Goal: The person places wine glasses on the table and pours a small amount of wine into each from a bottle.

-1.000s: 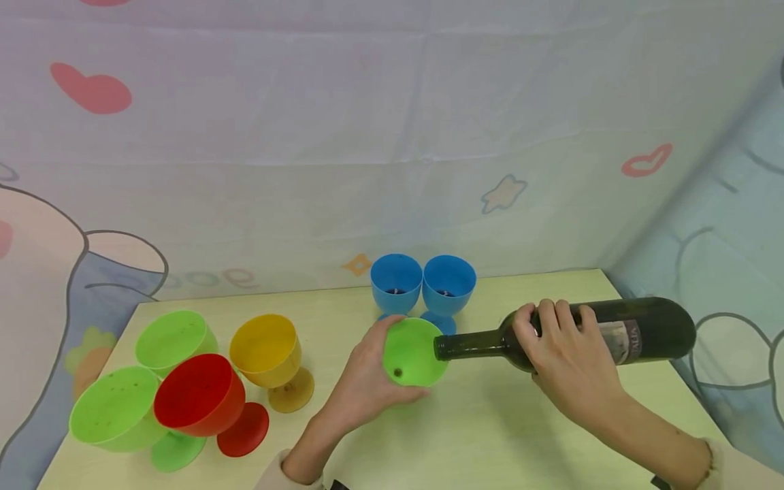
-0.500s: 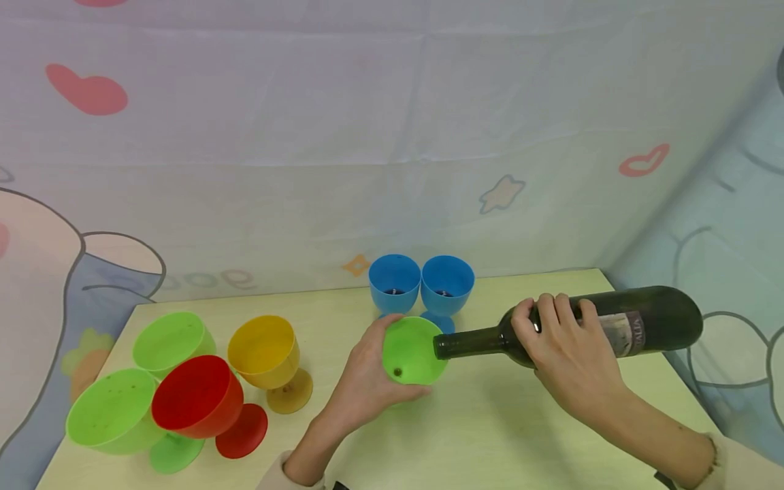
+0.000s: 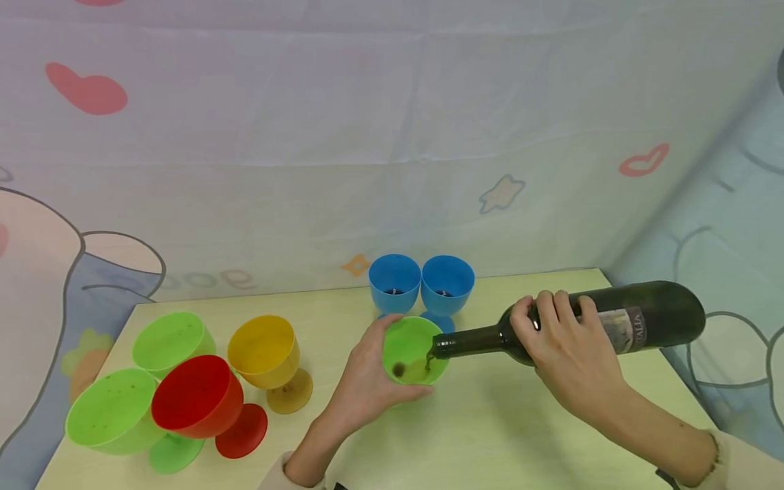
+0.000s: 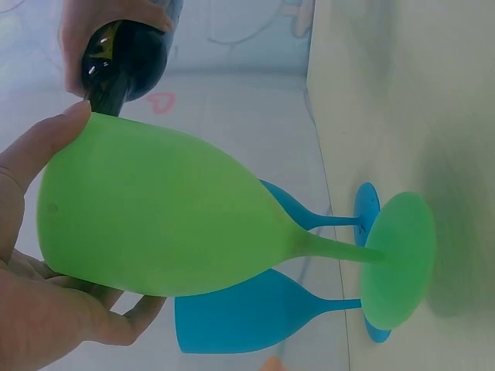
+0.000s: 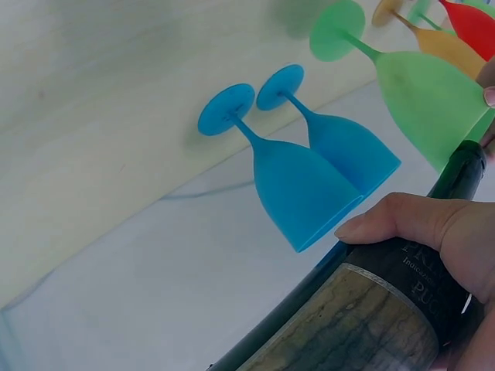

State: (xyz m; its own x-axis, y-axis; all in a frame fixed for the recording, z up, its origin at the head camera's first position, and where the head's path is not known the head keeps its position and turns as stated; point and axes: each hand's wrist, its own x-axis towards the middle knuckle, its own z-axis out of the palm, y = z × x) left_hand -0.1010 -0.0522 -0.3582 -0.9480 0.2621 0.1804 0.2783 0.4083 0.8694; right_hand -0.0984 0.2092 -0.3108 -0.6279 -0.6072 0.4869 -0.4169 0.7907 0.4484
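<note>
My left hand (image 3: 367,384) grips the bowl of a green goblet (image 3: 412,350) that stands on the table; the left wrist view shows the green goblet (image 4: 170,232) with my fingers round it. My right hand (image 3: 566,357) holds a dark green wine bottle (image 3: 612,323) tipped nearly flat, its mouth over the goblet's rim. A thin dark stream runs into the bowl, and a small dark pool lies at the bottom. In the right wrist view my thumb lies on the wine bottle (image 5: 371,317) by its label.
Two blue goblets (image 3: 422,286) stand just behind the green one, each with a little dark liquid. At the left stand a yellow goblet (image 3: 266,354), a red goblet (image 3: 199,398) and two more green goblets (image 3: 116,408). The pale table (image 3: 490,435) ends at a printed cloth backdrop.
The bottle's base has risen, tipping it further. Dark liquid now runs from its mouth into the green goblet. The left hand has kept its grip in place.
</note>
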